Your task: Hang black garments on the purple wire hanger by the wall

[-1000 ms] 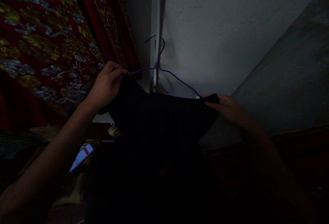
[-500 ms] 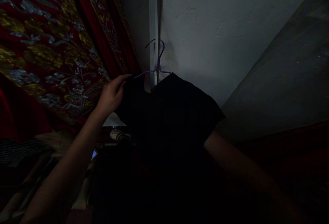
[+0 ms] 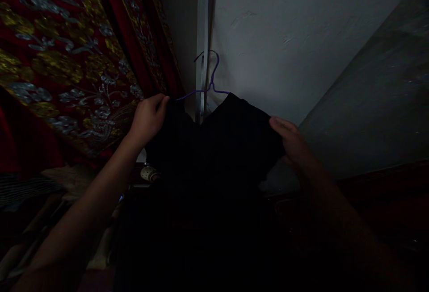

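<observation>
A black short-sleeved garment point(image 3: 214, 149) hangs on a thin purple hanger point(image 3: 212, 80), whose hook is caught on a narrow pale vertical strip point(image 3: 203, 24) at the wall's edge. My left hand point(image 3: 150, 115) is closed on the garment's left shoulder, close to the hanger's arm. At the other side, my right hand point(image 3: 291, 140) grips the edge of the right sleeve, thumb on top and the other fingers mostly hidden behind the cloth. The lower part of the garment fades into the dark, so its length cannot be made out.
A red curtain point(image 3: 67, 60) with gold and silver embroidery hangs at left. The pale wall point(image 3: 268, 37) stands behind the hanger. A cream clog with holes point(image 3: 147, 173) lies low beyond the garment. Wooden-looking pieces point(image 3: 100, 252) show dimly at lower left.
My right hand has come out from behind or inside the right sleeve and now holds the sleeve from outside. My left hand stays at the left shoulder with its fingers closed tighter.
</observation>
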### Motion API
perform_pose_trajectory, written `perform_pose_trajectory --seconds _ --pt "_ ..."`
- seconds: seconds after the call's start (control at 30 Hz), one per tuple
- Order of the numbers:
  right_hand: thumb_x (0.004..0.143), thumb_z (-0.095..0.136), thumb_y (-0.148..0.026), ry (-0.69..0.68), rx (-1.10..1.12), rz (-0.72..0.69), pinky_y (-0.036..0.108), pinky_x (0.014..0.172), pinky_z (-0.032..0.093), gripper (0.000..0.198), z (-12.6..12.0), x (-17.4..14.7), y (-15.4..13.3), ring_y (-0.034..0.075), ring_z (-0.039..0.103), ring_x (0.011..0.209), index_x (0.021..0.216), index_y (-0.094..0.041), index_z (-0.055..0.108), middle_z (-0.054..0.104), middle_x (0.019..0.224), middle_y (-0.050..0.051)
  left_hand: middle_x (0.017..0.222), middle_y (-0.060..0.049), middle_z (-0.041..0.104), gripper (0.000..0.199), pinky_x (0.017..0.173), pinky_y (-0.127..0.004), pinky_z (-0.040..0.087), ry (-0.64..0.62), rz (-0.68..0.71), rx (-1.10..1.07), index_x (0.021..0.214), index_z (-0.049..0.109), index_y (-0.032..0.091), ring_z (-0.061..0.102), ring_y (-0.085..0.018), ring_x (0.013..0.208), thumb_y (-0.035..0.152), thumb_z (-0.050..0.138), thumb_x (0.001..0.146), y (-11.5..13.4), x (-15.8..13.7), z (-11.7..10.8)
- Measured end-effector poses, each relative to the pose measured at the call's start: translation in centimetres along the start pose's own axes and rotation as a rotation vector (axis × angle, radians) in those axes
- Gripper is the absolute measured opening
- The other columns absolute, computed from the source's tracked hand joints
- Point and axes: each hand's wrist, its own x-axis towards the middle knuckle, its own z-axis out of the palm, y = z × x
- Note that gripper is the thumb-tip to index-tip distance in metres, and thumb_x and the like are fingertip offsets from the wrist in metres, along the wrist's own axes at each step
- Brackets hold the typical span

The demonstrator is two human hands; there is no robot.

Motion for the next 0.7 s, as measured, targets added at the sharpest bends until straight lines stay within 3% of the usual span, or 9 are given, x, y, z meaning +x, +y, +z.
perform_pose_trajectory --seconds 0.1,0.2,0.3,0.37,0.43,0.53,0.6,0.63,0.7 --pt "0.080 0.073 -0.058 0.070 0.098 0.013 0.045 0.083 0.061 0.042 0.7 -0.6 -1.6 0.032 0.073 0.100 0.106 -0.025 0.071 0.077 0.098 0.009 0.091 -0.007 0.071 0.041 0.081 -0.032 0.046 0.003 0.103 -0.088 0.094 0.068 0.017 0.064 -0.022 0.087 0.043 0.039 0.104 2.6 1.0 0.6" --pt "0.084 0.069 -0.055 0.175 0.154 -0.001 0.042 0.079 0.061 0.036 1.3 -1.6 -2.7 0.030 0.072 0.099 0.103 -0.024 0.070 0.075 0.098 0.009 0.123 -0.008 0.069 0.042 0.102 -0.036 0.045 0.126 0.215 -0.176 0.121 0.065 0.019 0.061 -0.024 0.117 0.045 0.037 0.105 4.5 0.7 0.2" --pt "0.086 0.067 -0.053 0.303 0.142 -0.025 0.040 0.074 0.060 0.029 1.4 -3.9 -3.3 0.028 0.071 0.091 0.096 -0.026 0.068 0.072 0.093 0.006 0.133 -0.007 0.065 0.042 0.110 -0.038 0.043 0.200 0.184 -0.265 0.127 0.063 0.022 0.057 -0.025 0.128 0.050 0.041 0.103 5.3 -0.5 -0.9" --pt "0.090 0.062 -0.057 0.306 0.049 -0.097 0.039 0.072 0.058 0.030 1.8 -6.2 -3.6 0.027 0.070 0.087 0.095 -0.027 0.068 0.070 0.088 0.005 0.127 -0.009 0.068 0.047 0.105 -0.039 0.049 0.106 0.098 -0.403 0.127 0.062 0.022 0.062 -0.025 0.121 0.056 0.041 0.102 5.7 -1.5 -1.7" --pt "0.094 0.055 -0.060 0.107 -0.096 -0.251 0.038 0.073 0.057 0.036 2.7 -8.6 -4.1 0.026 0.069 0.087 0.101 -0.028 0.070 0.071 0.088 0.005 0.123 -0.011 0.070 0.054 0.099 -0.041 0.054 -0.048 -0.020 -0.590 0.128 0.060 0.020 0.066 -0.026 0.116 0.060 0.035 0.102 6.2 -2.7 -2.5" --pt "0.096 0.051 -0.062 -0.622 -0.303 -0.474 0.036 0.076 0.056 0.045 4.9 -11.4 -5.0 0.024 0.071 0.091 0.119 -0.028 0.070 0.073 0.105 0.007 0.127 -0.015 0.069 0.053 0.090 -0.043 0.058 -0.274 -0.251 -0.828 0.130 0.059 0.018 0.069 -0.026 0.110 0.053 0.029 0.103 6.8 -4.5 -3.6" --pt "0.096 0.056 -0.058 -1.009 -0.379 -0.482 0.034 0.081 0.056 0.045 6.3 -12.0 -5.4 0.022 0.072 0.097 0.128 -0.028 0.067 0.072 0.118 0.007 0.127 -0.016 0.069 0.047 0.077 -0.040 0.059 -0.383 -0.390 -0.878 0.129 0.061 0.019 0.070 -0.024 0.096 0.048 0.036 0.101 6.6 -5.8 -4.4" --pt "0.097 0.059 -0.054 -1.079 -0.397 -0.462 0.034 0.085 0.056 0.044 6.9 -11.8 -5.4 0.022 0.072 0.101 0.130 -0.027 0.066 0.071 0.121 0.007 0.124 -0.016 0.070 0.045 0.068 -0.038 0.058 -0.412 -0.442 -0.869 0.130 0.061 0.021 0.069 -0.022 0.085 0.046 0.041 0.099 6.2 -6.5 -4.9" --pt "0.098 0.061 -0.045 -1.017 -0.400 -0.428 0.033 0.091 0.055 0.037 7.4 -10.8 -4.9 0.021 0.070 0.106 0.129 -0.026 0.065 0.071 0.122 0.007 0.114 -0.015 0.073 0.044 0.049 -0.032 0.047 -0.459 -0.499 -0.812 0.133 0.060 0.025 0.060 -0.016 0.063 0.046 0.050 0.095 5.2 -7.7 -6.0"
